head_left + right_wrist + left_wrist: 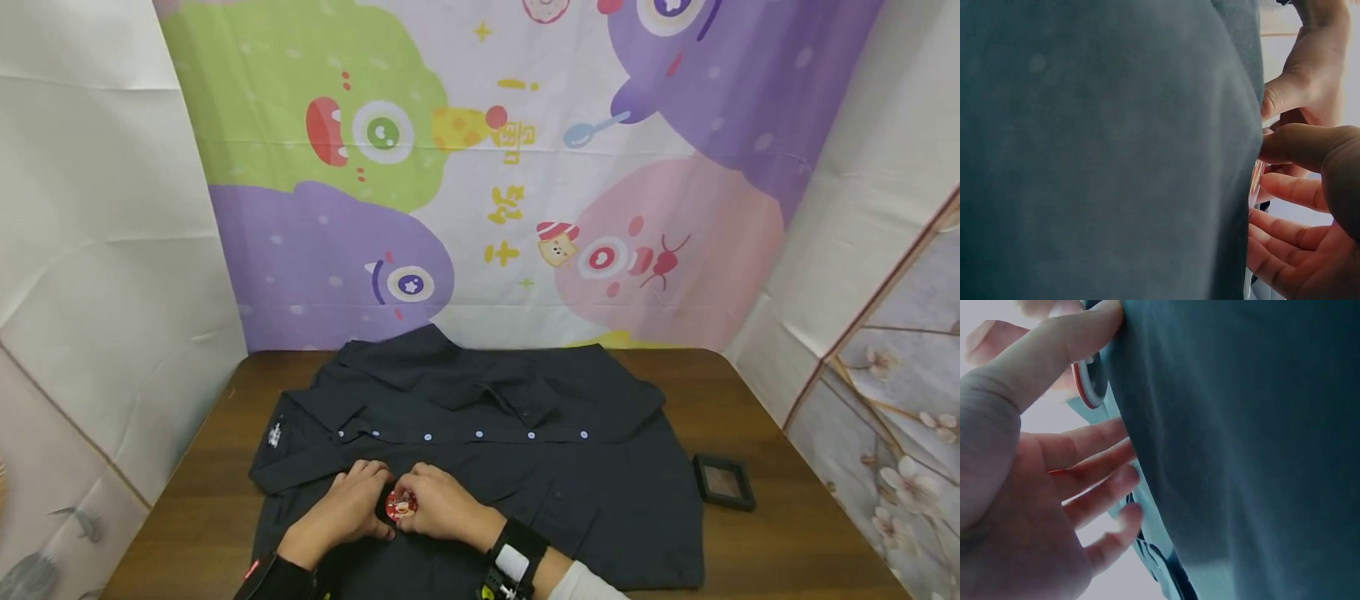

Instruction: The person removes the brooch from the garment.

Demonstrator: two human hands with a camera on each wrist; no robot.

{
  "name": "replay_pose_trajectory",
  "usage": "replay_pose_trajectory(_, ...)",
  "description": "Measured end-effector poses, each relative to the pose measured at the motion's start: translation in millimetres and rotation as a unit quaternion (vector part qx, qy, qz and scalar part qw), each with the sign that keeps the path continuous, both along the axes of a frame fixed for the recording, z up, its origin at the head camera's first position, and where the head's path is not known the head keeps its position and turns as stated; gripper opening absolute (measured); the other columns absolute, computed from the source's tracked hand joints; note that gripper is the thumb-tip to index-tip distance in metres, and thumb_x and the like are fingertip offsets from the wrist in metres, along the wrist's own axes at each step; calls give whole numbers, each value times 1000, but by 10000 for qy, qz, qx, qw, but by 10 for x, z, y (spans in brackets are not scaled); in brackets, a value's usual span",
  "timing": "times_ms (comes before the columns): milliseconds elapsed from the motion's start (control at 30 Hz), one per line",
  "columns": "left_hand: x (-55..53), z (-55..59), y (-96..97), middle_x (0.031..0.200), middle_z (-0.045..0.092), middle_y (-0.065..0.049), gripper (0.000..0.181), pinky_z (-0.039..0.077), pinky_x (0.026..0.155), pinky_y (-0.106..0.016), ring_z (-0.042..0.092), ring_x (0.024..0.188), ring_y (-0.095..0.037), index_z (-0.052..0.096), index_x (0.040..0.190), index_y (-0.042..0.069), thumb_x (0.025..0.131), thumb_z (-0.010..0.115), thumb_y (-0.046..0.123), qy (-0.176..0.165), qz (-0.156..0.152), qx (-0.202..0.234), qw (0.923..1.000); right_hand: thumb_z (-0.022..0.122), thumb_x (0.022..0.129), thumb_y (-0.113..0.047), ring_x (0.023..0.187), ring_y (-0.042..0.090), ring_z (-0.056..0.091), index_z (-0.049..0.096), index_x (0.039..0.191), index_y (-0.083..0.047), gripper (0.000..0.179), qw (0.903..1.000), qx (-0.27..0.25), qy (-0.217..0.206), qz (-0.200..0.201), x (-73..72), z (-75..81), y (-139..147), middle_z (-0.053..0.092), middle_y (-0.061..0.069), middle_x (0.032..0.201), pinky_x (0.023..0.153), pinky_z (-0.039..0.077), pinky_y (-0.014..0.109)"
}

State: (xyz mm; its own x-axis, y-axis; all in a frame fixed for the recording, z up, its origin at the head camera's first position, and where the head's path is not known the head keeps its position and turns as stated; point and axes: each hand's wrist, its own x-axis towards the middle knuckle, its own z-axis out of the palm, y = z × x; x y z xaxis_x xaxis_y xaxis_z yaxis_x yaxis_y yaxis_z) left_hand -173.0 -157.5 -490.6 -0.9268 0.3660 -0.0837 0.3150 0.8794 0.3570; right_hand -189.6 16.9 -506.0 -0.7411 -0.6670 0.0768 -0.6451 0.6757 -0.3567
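A dark button-up shirt [600, 500] is spread on the table. On its near left part is a round red badge [397, 506], partly covered by fingers. My right hand [438, 504] pinches the badge between thumb and forefinger at its right side; the right wrist view shows the other fingers resting against the cloth. My left hand [348, 508] lies just left of the badge, thumb and loosely extended fingers touching the shirt around it. Seen from the left wrist, the badge's edge [1080, 384] is tilted up from the cloth, between the left thumb and forefinger.
A small black square frame [723, 482] lies on the brown table [780, 550] right of the shirt. A cartoon-printed cloth [487, 208] hangs behind the table's far edge. Light buttons [479, 434] run in a row across the shirt beyond my hands.
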Motion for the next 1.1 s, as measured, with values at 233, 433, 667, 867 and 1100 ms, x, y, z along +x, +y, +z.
replay_pose_trajectory(233, 10, 0, -46, 110, 60, -8, 58, 50, 88, -51, 57, 104, -30, 63, 103, 4, 58, 92, 26, 254, -446, 234, 9984, 81, 76, -29, 77, 0, 47, 69, 100, -19, 29, 9999, -90, -57, -23, -2, 24, 14, 58, -6, 91, 69, 41, 11)
replay_pose_trajectory(433, 14, -6, -62, 111, 60, -10, 57, 49, 88, -50, 57, 103, -30, 63, 102, 5, 59, 92, 27, 320, -502, 242, 9979, 81, 76, -29, 75, 0, 48, 70, 101, -19, 30, 9999, -112, -77, -46, -3, 39, 17, 58, -6, 92, 68, 41, 12)
replay_pose_trajectory(667, 9, -25, -48, 112, 60, -11, 56, 48, 91, -52, 56, 105, -31, 63, 102, 5, 58, 93, 24, 96, -316, 250, 9991, 81, 76, -29, 76, 0, 48, 70, 102, -19, 30, 9995, -93, -268, -103, -2, 22, 28, 57, -6, 92, 68, 42, 12)
replay_pose_trajectory(867, 18, -33, -43, 112, 60, -11, 57, 49, 91, -51, 56, 105, -31, 64, 104, 3, 59, 92, 25, 154, -329, 234, 9991, 81, 76, -29, 76, 0, 48, 71, 103, -19, 30, 9995, -72, -250, -156, -9, 18, 38, 57, -7, 92, 68, 42, 12)
replay_pose_trajectory(1100, 27, -18, -44, 115, 59, -13, 58, 49, 91, -51, 55, 107, -32, 64, 106, 3, 60, 92, 26, 148, -321, 242, 9991, 80, 78, -30, 76, 0, 48, 72, 104, -18, 30, 9992, -81, -343, -171, -10, 29, 45, 58, -7, 92, 68, 42, 13)
